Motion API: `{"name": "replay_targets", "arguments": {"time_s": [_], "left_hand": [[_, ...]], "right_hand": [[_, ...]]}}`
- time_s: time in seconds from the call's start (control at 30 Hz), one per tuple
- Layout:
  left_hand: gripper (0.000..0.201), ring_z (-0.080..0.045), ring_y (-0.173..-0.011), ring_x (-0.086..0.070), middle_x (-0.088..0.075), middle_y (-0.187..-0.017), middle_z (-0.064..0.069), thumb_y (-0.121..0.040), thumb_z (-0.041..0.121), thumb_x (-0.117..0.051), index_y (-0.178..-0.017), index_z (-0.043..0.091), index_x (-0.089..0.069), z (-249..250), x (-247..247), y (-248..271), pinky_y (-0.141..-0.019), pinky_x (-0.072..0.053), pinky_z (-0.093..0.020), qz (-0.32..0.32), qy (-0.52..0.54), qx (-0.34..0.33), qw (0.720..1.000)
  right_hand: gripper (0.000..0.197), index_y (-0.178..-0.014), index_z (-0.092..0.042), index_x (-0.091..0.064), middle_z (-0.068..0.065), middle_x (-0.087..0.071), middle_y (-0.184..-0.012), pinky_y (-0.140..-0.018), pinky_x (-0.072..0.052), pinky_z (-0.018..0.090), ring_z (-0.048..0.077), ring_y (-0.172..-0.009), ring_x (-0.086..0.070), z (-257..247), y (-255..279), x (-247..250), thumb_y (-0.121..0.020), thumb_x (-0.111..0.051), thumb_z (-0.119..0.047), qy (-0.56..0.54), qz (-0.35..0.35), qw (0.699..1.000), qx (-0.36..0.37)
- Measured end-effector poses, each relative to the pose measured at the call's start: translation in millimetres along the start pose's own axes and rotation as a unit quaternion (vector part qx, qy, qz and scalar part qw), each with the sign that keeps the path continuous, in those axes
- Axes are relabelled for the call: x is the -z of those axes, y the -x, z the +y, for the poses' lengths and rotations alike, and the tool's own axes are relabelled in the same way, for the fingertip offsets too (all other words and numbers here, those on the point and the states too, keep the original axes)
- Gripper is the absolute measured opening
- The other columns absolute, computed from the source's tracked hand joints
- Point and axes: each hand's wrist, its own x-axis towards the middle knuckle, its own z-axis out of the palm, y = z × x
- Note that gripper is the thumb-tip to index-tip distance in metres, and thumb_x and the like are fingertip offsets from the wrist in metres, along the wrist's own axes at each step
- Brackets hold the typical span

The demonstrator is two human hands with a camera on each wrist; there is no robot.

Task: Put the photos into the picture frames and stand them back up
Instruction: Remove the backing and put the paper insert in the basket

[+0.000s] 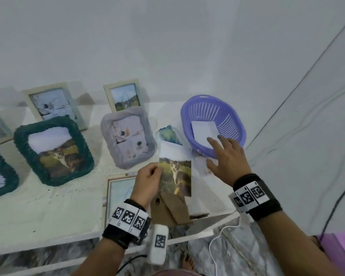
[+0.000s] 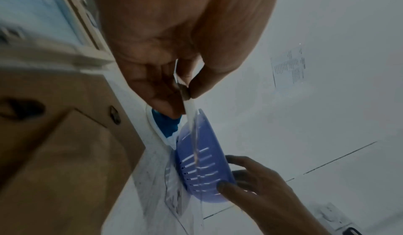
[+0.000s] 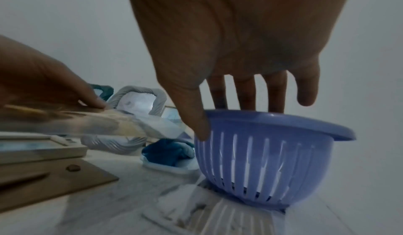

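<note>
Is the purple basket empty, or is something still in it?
Not empty: the purple basket holds a white sheet, blank side up, right hand open above it.

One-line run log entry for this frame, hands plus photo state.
left hand: pinches photo edge, held above table | right hand: open over purple basket, holding nothing | frame backing: flat on table, photo not inserted

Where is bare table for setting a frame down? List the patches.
Widest: front left of the table, between the green wicker frame, the flat frame and the near edge. Narrower: between the brown backing board and the purple basket, by the right hand. Crowded: the back rows of standing frames.
</note>
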Motion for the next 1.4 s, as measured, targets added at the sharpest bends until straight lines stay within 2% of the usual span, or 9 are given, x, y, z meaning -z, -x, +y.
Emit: {"name": "replay_targets", "arguments": {"time_s": [0.07, 0.2, 0.3, 0.5, 0.63, 0.87, 1.0, 1.23, 1.4], "left_hand": [[0.020, -0.028, -0.090, -0.067, -0.073, -0.091, -0.010, -0.097, 0.013, -0.055, -0.089, 0.016, -0.072, 1, -19, -7, -0.087, -0.054, -0.047, 0.015, -0.008, 0.006, 1.000], [0.019, -0.025, -0.087, -0.069, -0.075, -0.088, -0.002, -0.094, 0.015, -0.060, -0.085, 0.024, -0.074, 2, -50, -12, -0.085, -0.056, -0.047, 0.038, -0.026, 0.029, 0.999], [0.013, -0.018, -0.087, -0.069, -0.074, -0.095, -0.003, -0.094, 0.015, -0.061, -0.096, 0.020, -0.072, 8, -73, -14, -0.082, -0.057, -0.036, 0.042, -0.034, 0.050, 0.997], [0.022, -0.028, -0.095, -0.068, -0.073, -0.100, -0.005, -0.086, 0.028, -0.070, -0.105, 0.017, -0.072, 5, -118, -50, -0.087, -0.057, -0.048, 0.035, -0.080, 0.099, 0.991], [0.016, -0.033, -0.094, -0.069, -0.074, -0.096, -0.010, -0.077, 0.033, -0.072, -0.090, 0.024, -0.071, 2, -134, -72, -0.087, -0.056, -0.050, 0.048, -0.103, 0.102, 0.988], [0.031, -0.030, -0.107, -0.064, -0.072, -0.112, -0.010, -0.090, 0.027, -0.067, -0.116, 0.010, -0.070, 12, -144, -69, -0.094, -0.049, -0.036, 0.041, -0.216, 0.061, 0.974], [0.031, -0.031, -0.101, -0.066, -0.071, -0.112, -0.010, -0.093, 0.025, -0.063, -0.120, 0.012, -0.067, 13, -139, -68, -0.091, -0.053, -0.042, 0.041, -0.217, 0.057, 0.974], [0.024, -0.022, -0.083, -0.069, -0.071, -0.096, -0.010, -0.102, 0.019, -0.047, -0.111, 0.006, -0.065, 25, -116, -64, -0.066, -0.059, -0.036, 0.080, 0.039, 0.062, 0.994], [0.024, -0.014, -0.072, -0.071, -0.071, -0.097, -0.010, -0.098, 0.018, -0.058, -0.120, 0.012, -0.060, 45, -108, -63, -0.062, -0.057, -0.028, 0.030, 0.154, 0.054, 0.986]], "right_hand": [[0.055, -0.126, -0.020, -0.056, 0.011, -0.066, -0.111, -0.092, -0.042, 0.050, 0.039, -0.100, -0.058, 20, -8, -1, -0.074, -0.072, -0.031, 0.045, -0.053, 0.997, 0.015], [0.029, -0.107, -0.017, -0.064, 0.005, -0.068, -0.084, -0.078, -0.044, 0.042, 0.033, -0.075, -0.061, 41, -21, 12, -0.081, -0.066, -0.027, 0.020, -0.018, 0.996, 0.080], [0.030, -0.110, -0.014, -0.065, 0.008, -0.069, -0.089, -0.072, -0.050, 0.043, 0.035, -0.076, -0.061, 56, -37, 27, -0.082, -0.065, -0.023, -0.054, 0.011, 0.994, 0.097], [0.033, -0.118, -0.015, -0.065, 0.009, -0.070, -0.100, -0.073, -0.051, 0.044, 0.035, -0.088, -0.061, 72, -52, 43, -0.087, -0.065, -0.025, -0.108, 0.000, 0.986, 0.127], [0.032, -0.110, -0.015, -0.068, 0.008, -0.070, -0.087, -0.064, -0.051, 0.043, 0.034, -0.074, -0.062, 75, -42, 34, -0.082, -0.064, -0.030, -0.111, 0.005, 0.983, 0.148], [0.031, -0.102, -0.020, -0.068, 0.000, -0.067, -0.077, -0.060, -0.043, 0.036, 0.030, -0.065, -0.059, 71, -24, 9, -0.076, -0.067, -0.037, -0.070, 0.004, 0.983, 0.168], [0.034, -0.100, -0.022, -0.068, -0.002, -0.065, -0.074, -0.060, -0.042, 0.034, 0.027, -0.064, -0.058, 69, -22, -1, -0.071, -0.077, -0.037, -0.059, -0.018, 0.982, 0.177], [0.049, -0.114, -0.022, -0.066, -0.002, -0.069, -0.088, -0.067, -0.049, 0.035, 0.024, -0.078, -0.062, 71, -31, 5, -0.082, -0.057, -0.058, -0.115, -0.092, 0.974, 0.174], [0.040, -0.125, -0.023, -0.060, -0.002, -0.067, -0.106, -0.082, -0.046, 0.030, 0.017, -0.095, -0.061, 74, -78, 37, -0.091, -0.057, -0.046, -0.143, -0.148, 0.972, 0.115]]}}
